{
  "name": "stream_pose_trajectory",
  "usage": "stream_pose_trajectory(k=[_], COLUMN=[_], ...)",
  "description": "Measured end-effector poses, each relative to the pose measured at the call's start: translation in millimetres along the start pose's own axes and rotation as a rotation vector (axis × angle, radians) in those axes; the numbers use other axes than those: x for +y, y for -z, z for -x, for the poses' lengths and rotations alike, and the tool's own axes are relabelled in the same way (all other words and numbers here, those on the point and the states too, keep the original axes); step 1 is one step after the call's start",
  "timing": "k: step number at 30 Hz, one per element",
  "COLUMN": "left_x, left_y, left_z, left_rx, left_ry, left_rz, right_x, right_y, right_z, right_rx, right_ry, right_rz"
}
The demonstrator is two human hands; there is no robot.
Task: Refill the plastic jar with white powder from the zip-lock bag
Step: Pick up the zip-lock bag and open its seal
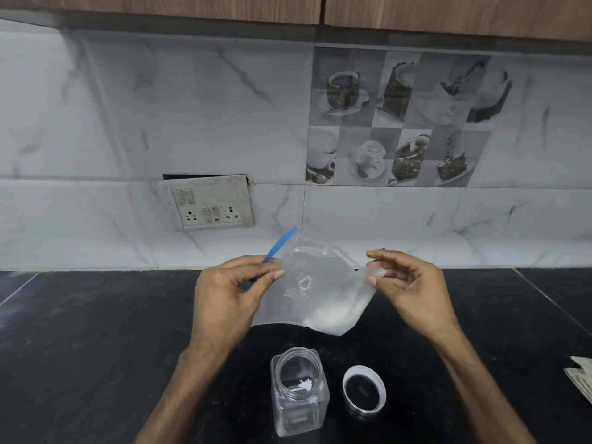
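A clear zip-lock bag [315, 286] with a blue zip strip hangs above the counter, with white powder gathered in its lower right corner. My left hand [229, 293] pinches its left edge by the blue strip. My right hand [407, 283] pinches its right edge. Below the bag stands the clear square plastic jar [299, 392], upright and open, holding only a small bit of white powder at the bottom. Its round lid [364, 390] lies on the counter just right of the jar, inner side up.
The black stone counter [96, 347] runs to a white tiled wall with a switch-and-socket plate [211, 203]. Some folded paper [581, 376] lies at the right edge. Wooden cabinets [288, 8] hang overhead.
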State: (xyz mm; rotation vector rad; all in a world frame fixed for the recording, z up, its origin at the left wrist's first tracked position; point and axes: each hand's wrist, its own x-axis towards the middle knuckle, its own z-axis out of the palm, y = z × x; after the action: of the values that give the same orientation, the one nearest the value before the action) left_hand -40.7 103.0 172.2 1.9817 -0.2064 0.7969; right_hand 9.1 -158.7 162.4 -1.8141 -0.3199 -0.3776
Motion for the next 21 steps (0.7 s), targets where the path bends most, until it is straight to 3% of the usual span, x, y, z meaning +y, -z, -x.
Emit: stream_pose_trajectory(k=[6,18,21], left_x=[-6.8,-10.4,-9.5], left_y=[-6.0,-8.7,-7.1], left_z=[6.8,13.2,11.7], left_rx=[0.011,0.023,0.025], left_ry=[0.016,0.019,0.004], left_rz=[0.005,0.008,-0.009], right_x=[-2.9,-7.5,-10.0], right_y=[10.7,7.2,10.4], right_z=[2.0,12.3,10.2], right_rx=[0.092,0.0,0.049], right_ry=[0.013,0.034,0.052], right_rz=[0.027,0.132,0.109])
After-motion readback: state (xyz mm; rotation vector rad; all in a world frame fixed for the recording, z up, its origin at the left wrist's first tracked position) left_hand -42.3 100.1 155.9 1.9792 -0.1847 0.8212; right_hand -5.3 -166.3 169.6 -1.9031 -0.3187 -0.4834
